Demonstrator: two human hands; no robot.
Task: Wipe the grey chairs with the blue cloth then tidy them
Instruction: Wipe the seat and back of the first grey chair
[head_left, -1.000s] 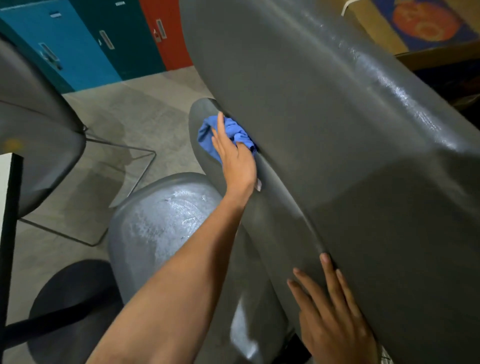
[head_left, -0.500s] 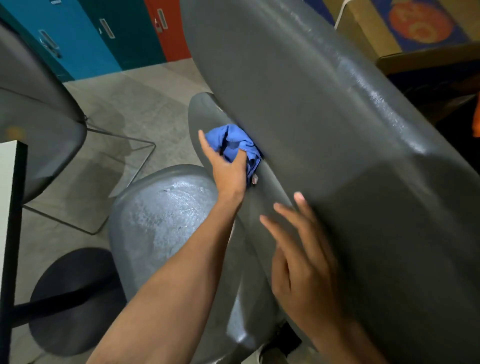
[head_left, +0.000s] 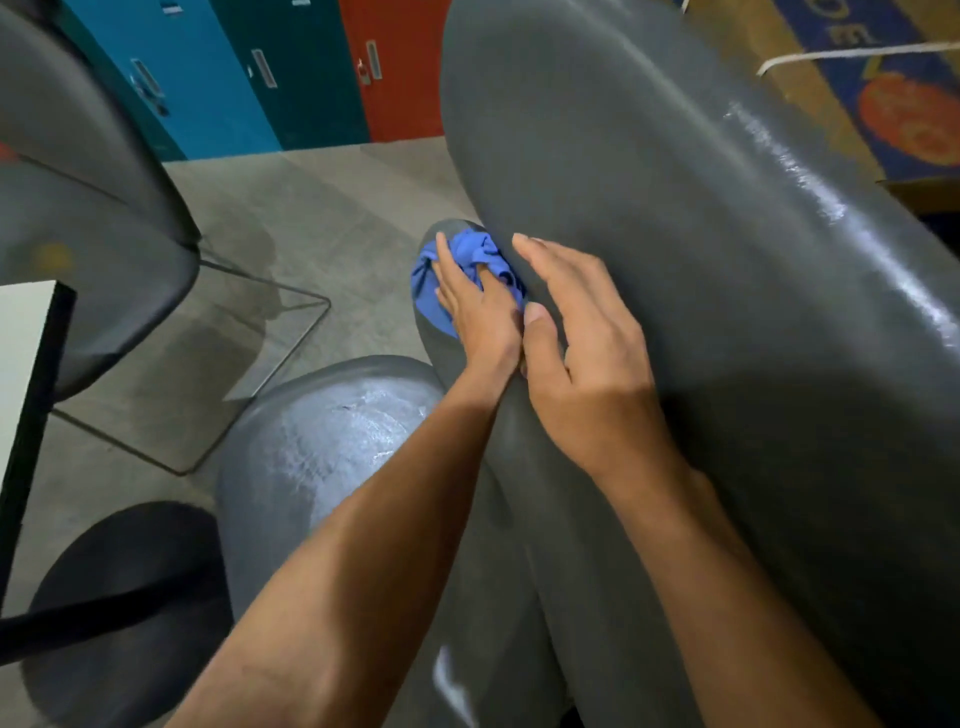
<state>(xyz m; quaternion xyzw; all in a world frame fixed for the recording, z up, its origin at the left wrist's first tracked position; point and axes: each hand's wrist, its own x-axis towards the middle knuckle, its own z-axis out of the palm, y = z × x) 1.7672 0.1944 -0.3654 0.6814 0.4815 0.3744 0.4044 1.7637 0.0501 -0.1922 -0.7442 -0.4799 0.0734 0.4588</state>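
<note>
Cloth (head_left: 470, 270) is lying bunched under my left hand (head_left: 480, 312), fingers pinching it against the chair (head_left: 675, 312); my right hand (head_left: 582, 353), fingers spread, is pressing just beside.

Beyond my hands, a row of lockers (head_left: 260, 73) in blue, dark teal and red lines the far wall above a grey concrete floor (head_left: 291, 218). To their left, a white desk (head_left: 21, 358) with a black edge. To their upper right, a cardboard box (head_left: 883, 88) printed in blue and orange.
</note>
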